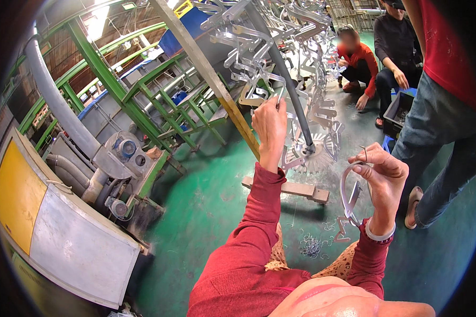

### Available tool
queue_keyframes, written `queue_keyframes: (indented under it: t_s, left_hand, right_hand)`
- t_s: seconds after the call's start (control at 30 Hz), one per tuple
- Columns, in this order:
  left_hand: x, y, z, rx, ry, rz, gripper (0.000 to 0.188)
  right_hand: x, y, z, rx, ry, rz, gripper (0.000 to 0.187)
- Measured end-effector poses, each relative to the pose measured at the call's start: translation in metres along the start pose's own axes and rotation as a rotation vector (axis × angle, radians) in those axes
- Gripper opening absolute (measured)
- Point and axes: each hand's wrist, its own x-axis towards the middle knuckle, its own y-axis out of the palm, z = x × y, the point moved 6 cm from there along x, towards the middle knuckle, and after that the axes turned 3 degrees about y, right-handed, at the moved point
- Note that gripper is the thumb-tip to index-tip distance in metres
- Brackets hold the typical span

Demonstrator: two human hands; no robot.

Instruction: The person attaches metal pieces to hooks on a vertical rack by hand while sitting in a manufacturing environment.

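My left hand is raised at the hanging rack, its fingers closed on the lower end of a thin silvery metal part. Many flat, bent metal brackets hang above and around it in dense tiers. My right hand is held out to the right and lower, pinching a curved silvery metal bracket that hangs down beside the wrist. A thin wire hook sticks up from those same fingers. A dark slanting pole runs through the hanging brackets to a round ribbed metal piece.
A tan beam lies low in front of me. Small wire hooks are heaped on the green floor. A person in jeans stands close on the right; two others crouch or sit behind, near a dark crate. Machinery stands left.
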Motion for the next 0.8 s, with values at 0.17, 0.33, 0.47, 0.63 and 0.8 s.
queue_keyframes:
  t_s: [0.17, 0.33, 0.47, 0.63, 0.8]
  left_hand:
    - [0.0, -0.003, -0.003, -0.044, 0.0, 0.017, 0.021]
    - [-0.001, -0.013, -0.003, 0.067, 0.016, 0.01, 0.03]
    - [0.002, -0.073, -0.011, -0.067, 0.139, -0.223, 0.032]
    - [0.092, -0.12, -0.021, -0.271, 0.169, -0.326, 0.032]
    - [0.152, -0.13, -0.041, 0.001, 0.445, -0.456, 0.032]
  right_hand:
    - [0.0, 0.001, 0.002, -0.022, -0.011, -0.003, 0.02]
    - [0.0, 0.001, 0.002, 0.003, -0.002, -0.016, 0.02]
    - [0.002, 0.003, 0.006, -0.008, 0.01, -0.008, 0.02]
    - [0.003, 0.001, 0.001, -0.037, 0.008, -0.017, 0.02]
    - [0.001, 0.005, 0.0, -0.004, 0.017, -0.002, 0.019]
